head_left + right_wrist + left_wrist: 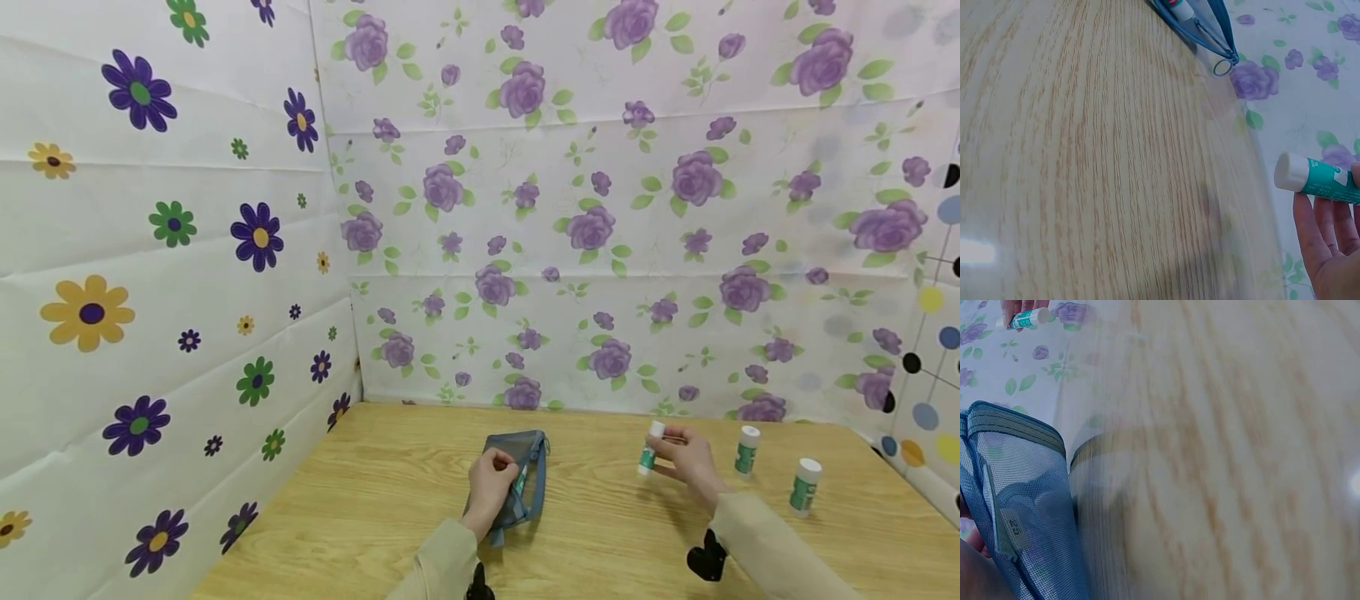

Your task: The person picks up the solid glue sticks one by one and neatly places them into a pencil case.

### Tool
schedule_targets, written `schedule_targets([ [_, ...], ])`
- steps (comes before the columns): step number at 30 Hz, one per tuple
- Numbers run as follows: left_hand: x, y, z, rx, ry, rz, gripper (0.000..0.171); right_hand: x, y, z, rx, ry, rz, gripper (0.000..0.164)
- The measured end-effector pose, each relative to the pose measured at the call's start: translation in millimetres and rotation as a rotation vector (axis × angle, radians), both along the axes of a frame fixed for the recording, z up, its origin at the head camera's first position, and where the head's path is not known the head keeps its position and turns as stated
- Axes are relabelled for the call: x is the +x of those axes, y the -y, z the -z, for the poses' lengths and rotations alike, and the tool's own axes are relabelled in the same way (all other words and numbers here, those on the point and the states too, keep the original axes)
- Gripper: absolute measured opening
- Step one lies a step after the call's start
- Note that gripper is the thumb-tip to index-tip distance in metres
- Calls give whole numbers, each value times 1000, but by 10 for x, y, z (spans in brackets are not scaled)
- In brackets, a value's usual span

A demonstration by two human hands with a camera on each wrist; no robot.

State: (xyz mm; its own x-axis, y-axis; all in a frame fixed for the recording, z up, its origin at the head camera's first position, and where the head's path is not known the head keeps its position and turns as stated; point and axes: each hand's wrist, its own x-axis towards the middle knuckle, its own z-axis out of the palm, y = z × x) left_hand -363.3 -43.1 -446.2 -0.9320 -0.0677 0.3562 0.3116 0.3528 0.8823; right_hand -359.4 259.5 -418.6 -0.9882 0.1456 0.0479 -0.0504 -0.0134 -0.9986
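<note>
A blue mesh zip pouch [537, 493] lies on the table with its mouth spread. My left hand [491, 490] pinches the pouch's edge, fingers partly hidden behind the mesh in the left wrist view. Inside the pouch a glue stick [521, 478] shows, its white end [1182, 10] also visible in the right wrist view. To the right, my right hand [690, 461] grips another glue stick [1329, 178], white with a green label, between thumb and fingers. It is tilted in the head view and apart from the pouch.
Two more glue sticks stand upright on the wooden table [360, 517]: one glue stick [747, 451] just right of the right hand, another glue stick [805, 487] farther right and nearer. A flowered sheet [555, 317] hangs behind the table, another patterned sheet [187, 367] at left.
</note>
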Motion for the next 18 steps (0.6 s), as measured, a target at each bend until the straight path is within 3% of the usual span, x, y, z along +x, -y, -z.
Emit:
schedule_targets([
  [18,-1,10,4,12,-1,-10,8,7,86,3,19,2,-62,50],
])
